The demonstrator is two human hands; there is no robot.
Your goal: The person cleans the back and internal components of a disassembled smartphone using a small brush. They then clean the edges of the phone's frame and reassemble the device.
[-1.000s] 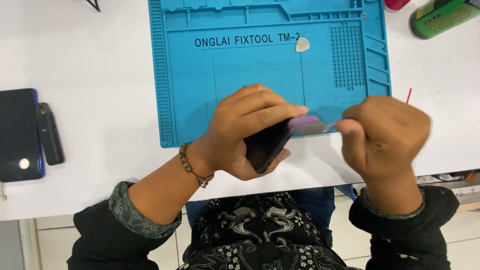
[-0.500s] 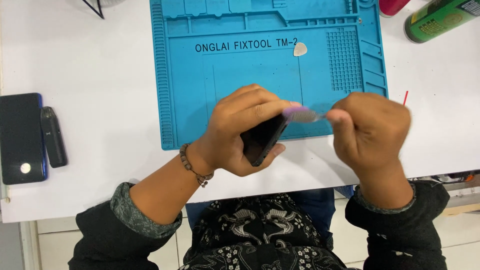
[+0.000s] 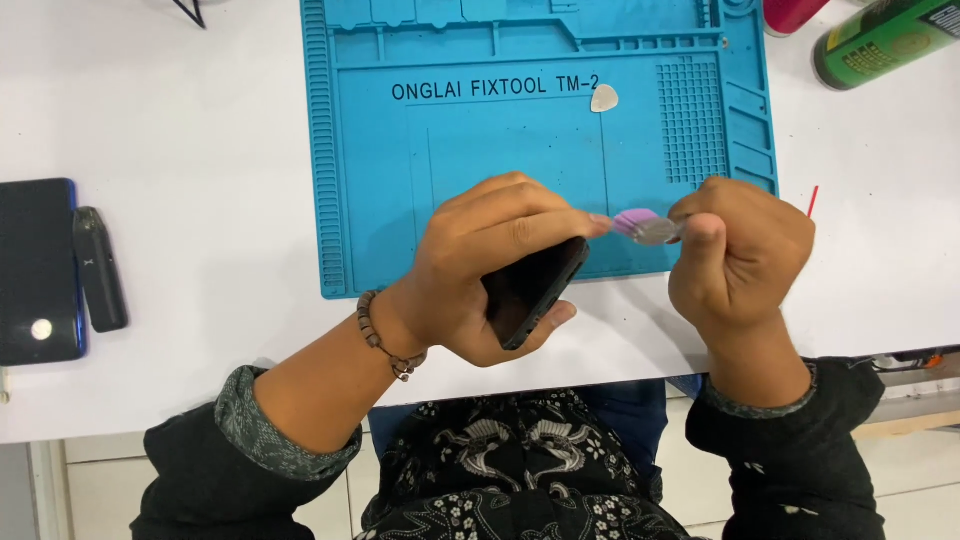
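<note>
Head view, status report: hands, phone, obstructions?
Left hand grips black slab phone on edge. Right hand pinches thin pink pry pick at its top corner. Nothing obstructing.

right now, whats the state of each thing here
left hand: gripping dark phone
dark phone: held tilted above mat edge
right hand: pinching thin pry tool
thin pry tool: at phone's top end
blue mat: flat on table
pick: loose on mat
green can: lying down
</note>
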